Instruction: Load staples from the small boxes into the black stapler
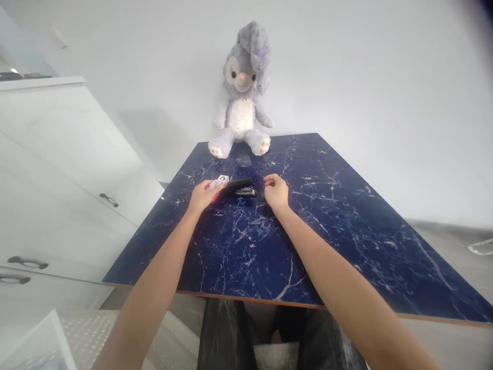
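Observation:
A black stapler lies crosswise over the middle of the blue table, its top arm lifted from the base so that the metal inside shows. My left hand is closed around its left end. The same hand also has a small white-and-red box against the stapler; its far side is hidden by the fingers. Just right of the stapler's free end is my right hand, fingers curled with the thumb and forefinger close together. Whatever may be between those fingertips is too small to make out. It appears apart from the stapler.
The dark blue marbled table stands against a white wall. A grey plush rabbit sits at its back edge, facing me. White cabinets with dark handles rise on the left. A clear object is on the floor at right.

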Demonstrator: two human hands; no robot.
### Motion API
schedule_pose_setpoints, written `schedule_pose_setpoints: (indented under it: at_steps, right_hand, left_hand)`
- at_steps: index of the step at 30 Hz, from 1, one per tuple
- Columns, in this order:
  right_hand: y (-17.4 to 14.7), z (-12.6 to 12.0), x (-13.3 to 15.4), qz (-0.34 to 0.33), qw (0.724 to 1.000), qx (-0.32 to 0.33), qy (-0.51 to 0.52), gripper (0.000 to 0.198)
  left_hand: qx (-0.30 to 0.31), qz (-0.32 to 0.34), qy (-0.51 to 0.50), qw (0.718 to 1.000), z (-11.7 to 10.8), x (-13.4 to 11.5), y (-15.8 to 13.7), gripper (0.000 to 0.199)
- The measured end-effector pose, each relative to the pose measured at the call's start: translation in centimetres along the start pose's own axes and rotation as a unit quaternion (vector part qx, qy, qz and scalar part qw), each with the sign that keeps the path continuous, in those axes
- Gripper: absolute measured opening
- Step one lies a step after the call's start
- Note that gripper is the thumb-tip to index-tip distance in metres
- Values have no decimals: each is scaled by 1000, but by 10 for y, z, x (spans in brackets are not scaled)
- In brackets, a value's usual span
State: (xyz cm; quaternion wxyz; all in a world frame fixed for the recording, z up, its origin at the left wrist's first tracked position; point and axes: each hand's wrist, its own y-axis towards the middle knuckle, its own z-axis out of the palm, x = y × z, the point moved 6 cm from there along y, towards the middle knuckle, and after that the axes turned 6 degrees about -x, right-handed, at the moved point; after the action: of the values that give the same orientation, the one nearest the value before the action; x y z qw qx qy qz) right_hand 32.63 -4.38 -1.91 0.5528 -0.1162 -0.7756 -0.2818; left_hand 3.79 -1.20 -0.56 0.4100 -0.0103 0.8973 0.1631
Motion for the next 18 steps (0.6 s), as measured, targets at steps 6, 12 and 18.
schedule_pose_setpoints:
  at_steps: [6,12,18]
  right_hand:
    - [-4,11,3,-36,996,65,-50,37]
    - [-5,10,6,-60,992,61,-94,41]
    - [-9,12,13,-91,983,75,-143,43]
  left_hand:
    - [9,3,-3,1000,0,0,2,52]
    - [23,2,-14,1000,1,1,2,54]
    - [22,12,-25,999,1,-2,1,54]
